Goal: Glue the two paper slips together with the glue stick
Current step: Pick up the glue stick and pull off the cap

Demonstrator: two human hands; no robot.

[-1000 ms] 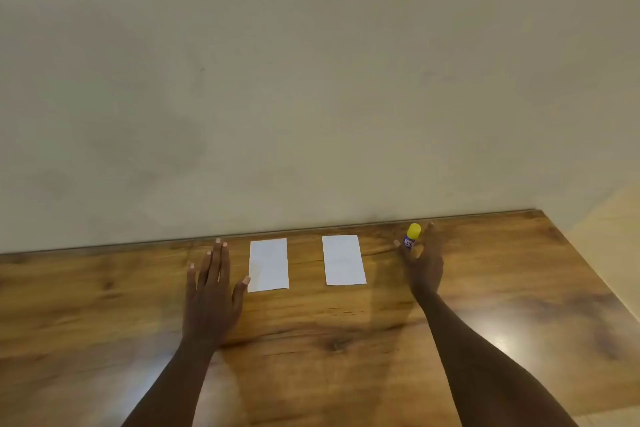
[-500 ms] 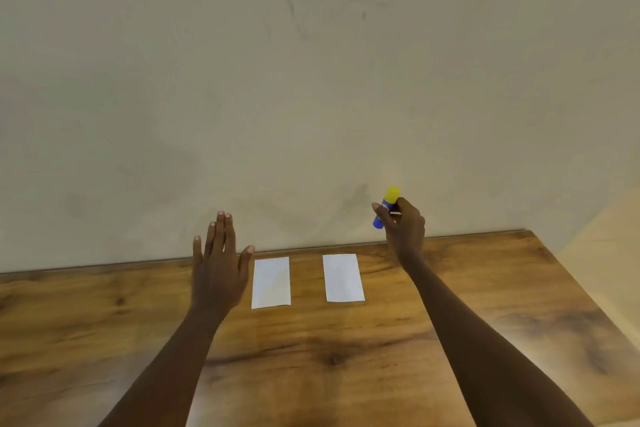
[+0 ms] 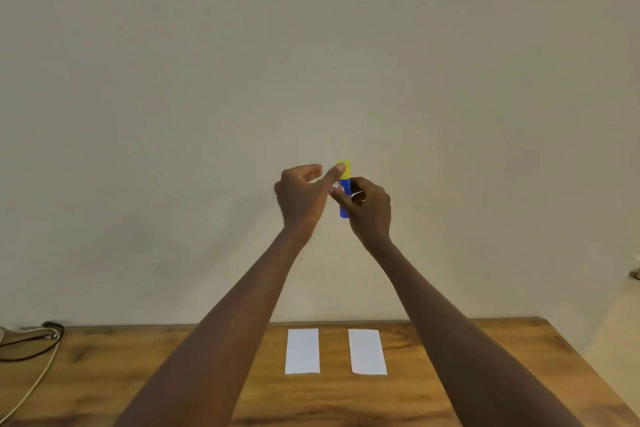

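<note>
Two white rectangular paper slips, the left slip (image 3: 302, 351) and the right slip (image 3: 367, 351), lie flat and parallel on the brown wood-grain tabletop (image 3: 104, 374), near each other but not touching, between the person's raised forearms. High above them, in front of the plain wall, the right hand (image 3: 369, 210) holds the small blue plastic glue stick (image 3: 344, 189) upright, its grip wrapped around the blue barrel with the base showing below the fingers. The left hand (image 3: 301, 194) is partly open, its thumb tip resting against the yellow cap (image 3: 343, 170) while the other fingers curl loosely, closed on nothing yet. Uncapping looks like the step in hand. Being a light, rigid tube with a smooth surface, the stick should be steadied at mid-barrel while the cap is pinched at its sides and pulled straight off. Thin and floppy, the slips will probably slide under the glue, so each likely needs pinning at one end. Some cables (image 3: 31, 343) trail at the tabletop's far left edge.
</note>
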